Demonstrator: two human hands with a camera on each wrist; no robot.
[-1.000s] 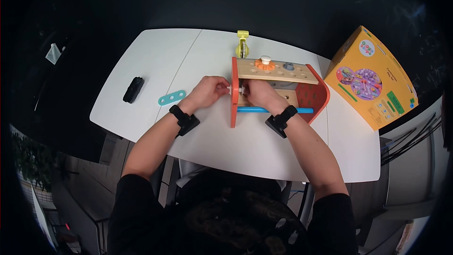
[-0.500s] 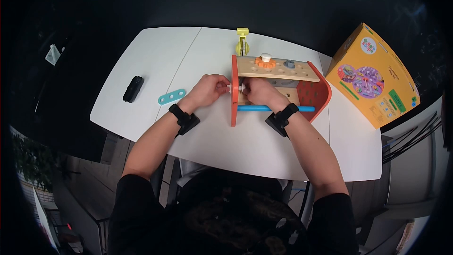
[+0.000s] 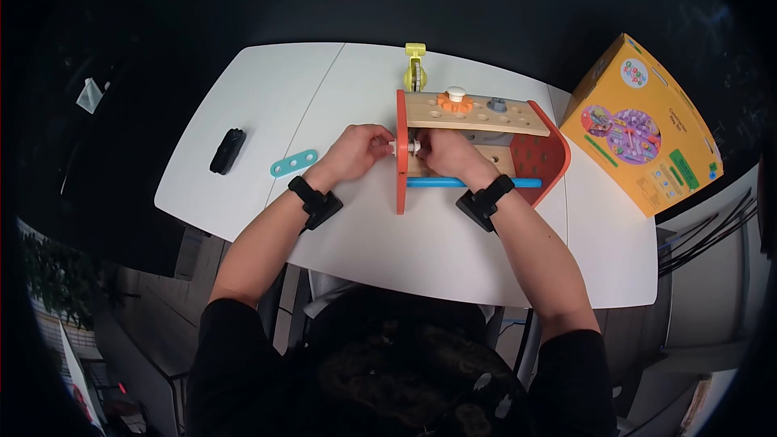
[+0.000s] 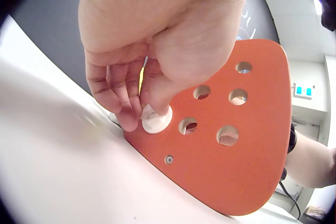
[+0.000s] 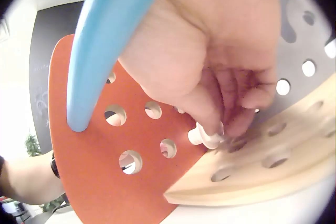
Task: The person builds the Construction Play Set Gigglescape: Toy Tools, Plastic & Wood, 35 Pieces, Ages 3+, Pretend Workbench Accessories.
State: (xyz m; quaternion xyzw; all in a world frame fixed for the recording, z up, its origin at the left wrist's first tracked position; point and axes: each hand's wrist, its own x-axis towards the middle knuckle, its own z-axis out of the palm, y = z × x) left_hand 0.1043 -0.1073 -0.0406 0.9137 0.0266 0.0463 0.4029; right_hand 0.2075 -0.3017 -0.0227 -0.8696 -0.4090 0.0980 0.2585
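Observation:
A toy workbench has an orange side panel (image 3: 401, 186), a wooden top board (image 3: 421, 114) and a blue rod (image 3: 437, 183) across its front. Outside the panel, my left hand (image 3: 356, 152) pinches the round white head of a bolt (image 4: 157, 121) against a hole. My right hand (image 3: 449, 154) reaches inside the bench, below the top board, and its thumb and fingers pinch a white nut-like piece (image 5: 212, 140) on the bolt's shaft (image 5: 195, 136). In the right wrist view these fingers partly cover the white piece, close over the lower wooden board (image 5: 247, 169).
An orange gear (image 3: 455, 103) under a white knob and a grey piece (image 3: 497, 105) sit on the top board. Behind stands a yellow toy piece (image 3: 415, 73). A teal strip (image 3: 294, 164) and black object (image 3: 228, 151) lie left; a yellow box (image 3: 647, 129) stands right.
Both hands stay at the same hole in the orange panel, with only slight finger movement. The head view has shifted a little.

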